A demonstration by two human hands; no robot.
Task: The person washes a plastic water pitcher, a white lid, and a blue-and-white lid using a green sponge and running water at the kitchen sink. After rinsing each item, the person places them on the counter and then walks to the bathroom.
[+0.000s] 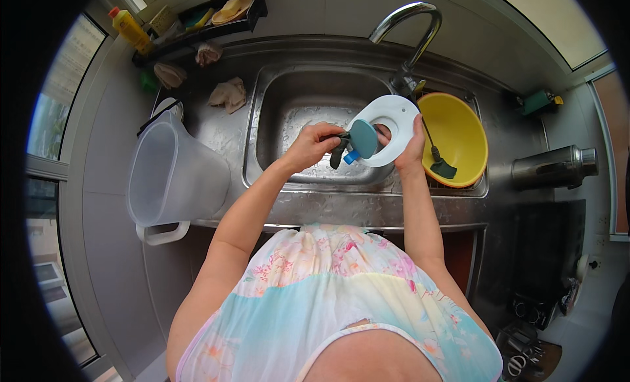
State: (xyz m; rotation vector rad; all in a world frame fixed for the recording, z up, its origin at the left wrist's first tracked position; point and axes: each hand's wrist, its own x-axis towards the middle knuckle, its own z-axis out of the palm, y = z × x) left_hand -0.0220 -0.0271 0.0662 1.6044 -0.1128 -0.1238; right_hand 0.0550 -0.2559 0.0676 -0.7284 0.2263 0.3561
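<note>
My right hand (412, 144) grips the edge of a white plastic lid (397, 112) with an opening in it, held above the right part of the steel sink basin (295, 99). With its fingertips, my left hand (310, 144) pinches a dark strap-like piece (337, 154) beside a round teal disc (363, 138) and a small blue part (351, 157). The disc overlaps the lid's left side; whether they are joined I cannot tell. To the right, a yellow plastic bowl (460, 136) sits with a dark-headed brush or scraper (443, 168) over it.
A large translucent pitcher (202, 170) lies left of the basin, near a crumpled cloth (229, 94). The chrome faucet (418, 10) arches behind. A steel shaker (546, 167) lies at right. Along the back left runs a black shelf (197, 35) with a yellow bottle (131, 30) and sponges.
</note>
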